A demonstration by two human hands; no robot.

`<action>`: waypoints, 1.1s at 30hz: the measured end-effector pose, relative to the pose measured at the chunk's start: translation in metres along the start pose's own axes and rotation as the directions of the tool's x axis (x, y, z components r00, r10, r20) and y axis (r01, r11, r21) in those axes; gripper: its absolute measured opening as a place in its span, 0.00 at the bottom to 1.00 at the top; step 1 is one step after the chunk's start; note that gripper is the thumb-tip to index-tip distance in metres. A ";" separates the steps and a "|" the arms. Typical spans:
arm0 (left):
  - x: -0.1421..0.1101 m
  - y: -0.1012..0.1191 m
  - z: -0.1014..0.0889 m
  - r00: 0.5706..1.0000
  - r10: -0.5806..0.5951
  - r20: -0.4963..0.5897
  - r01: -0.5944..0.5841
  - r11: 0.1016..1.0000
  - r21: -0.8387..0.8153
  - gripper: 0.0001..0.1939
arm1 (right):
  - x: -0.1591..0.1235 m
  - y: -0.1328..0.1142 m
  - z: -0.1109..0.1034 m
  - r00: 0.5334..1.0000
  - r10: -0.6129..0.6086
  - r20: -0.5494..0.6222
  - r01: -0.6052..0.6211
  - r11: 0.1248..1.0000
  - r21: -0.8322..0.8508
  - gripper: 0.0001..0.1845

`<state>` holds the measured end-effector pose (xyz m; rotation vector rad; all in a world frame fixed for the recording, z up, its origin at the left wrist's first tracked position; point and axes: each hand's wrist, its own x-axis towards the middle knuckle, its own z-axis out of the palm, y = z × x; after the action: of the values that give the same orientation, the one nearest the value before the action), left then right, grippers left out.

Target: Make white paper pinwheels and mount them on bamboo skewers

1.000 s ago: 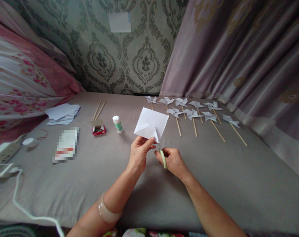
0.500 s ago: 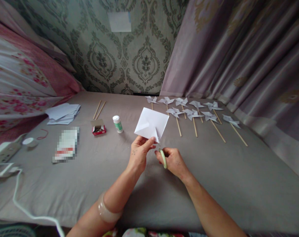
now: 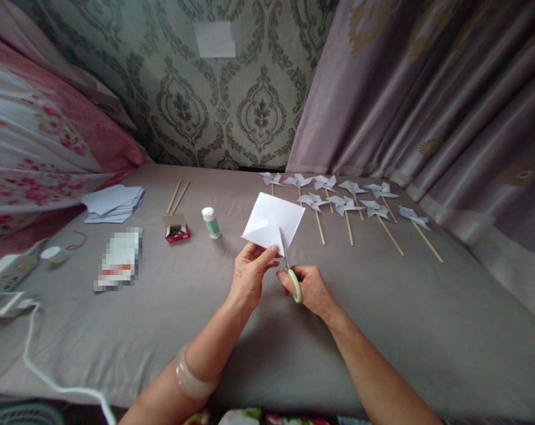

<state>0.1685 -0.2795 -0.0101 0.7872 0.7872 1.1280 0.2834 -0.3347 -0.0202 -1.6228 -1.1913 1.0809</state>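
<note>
A square sheet of white paper (image 3: 271, 215) is pinched at its near corner by my left hand (image 3: 252, 271), thumb on top. The sheet is held up above the bed, tilted toward me. My right hand (image 3: 311, 289) grips a pair of scissors (image 3: 296, 287) by the pale green handles. Their blades lie at the paper's near right corner, along a cut running toward the middle. Beyond the paper and to the right lie several white paper pinwheels (image 3: 344, 204) on wooden sticks.
On the grey sheet (image 3: 183, 330) stand a white-and-green bottle (image 3: 211, 223) and an open red box (image 3: 177, 232) of small dark items. Two wooden sticks (image 3: 179, 196) and a paper stack (image 3: 112, 204) lie farther left. A power strip (image 3: 10, 268) and white cable (image 3: 50, 378) occupy the left edge.
The paper has shifted very slightly to the right and turned a little. The scissors' handle has swung slightly right, while both arms stay almost still.
</note>
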 end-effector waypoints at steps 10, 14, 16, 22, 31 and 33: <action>-0.001 0.000 0.001 1.000 -0.010 0.007 0.010 1.000 0.001 0.12 | -0.002 -0.010 -0.004 0.996 0.004 0.094 -0.008 0.999 0.044 0.21; 0.000 0.000 0.000 1.000 -0.007 0.007 0.007 1.000 -0.003 0.12 | -0.001 -0.008 -0.004 0.997 0.009 0.073 -0.013 0.999 0.049 0.21; 0.000 0.000 0.000 1.000 -0.007 0.005 0.007 1.000 -0.005 0.12 | -0.001 -0.007 -0.003 0.998 0.010 0.061 -0.012 0.999 0.048 0.21; 0.000 0.001 0.001 1.000 -0.014 -0.006 0.014 1.000 -0.006 0.12 | -0.001 -0.004 -0.002 1.000 -0.003 0.027 0.002 1.000 0.025 0.20; 0.000 0.000 0.000 1.000 -0.020 -0.009 0.020 1.000 -0.018 0.13 | 0.000 -0.001 -0.002 1.000 -0.007 0.014 0.006 1.000 0.030 0.21; 0.000 -0.001 0.000 1.000 -0.020 -0.010 0.020 1.000 -0.017 0.13 | 0.001 0.000 -0.002 1.000 -0.007 0.013 0.007 1.000 0.025 0.21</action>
<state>0.1688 -0.2792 -0.0107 0.7583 0.7913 1.1202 0.2857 -0.3346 -0.0201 -1.5934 -1.1864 1.1002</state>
